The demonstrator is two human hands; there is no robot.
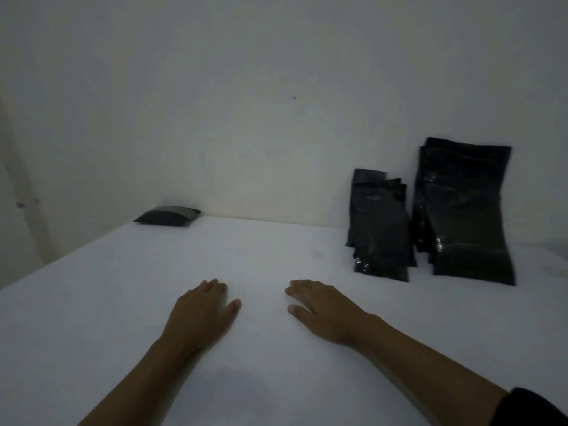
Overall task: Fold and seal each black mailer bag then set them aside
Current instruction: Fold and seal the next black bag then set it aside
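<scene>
Head view: left hand [204, 312] and right hand [322, 309] laid flat, fingers spread, nothing held. 2 black mailer bag stacks [430, 222] propped against wall; small black packet [167, 215] far left. Folding judged not begun.

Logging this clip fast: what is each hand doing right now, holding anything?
Left hand: open, flat on the white table, holding nothing.
Right hand: open, flat on the table, holding nothing.
</scene>
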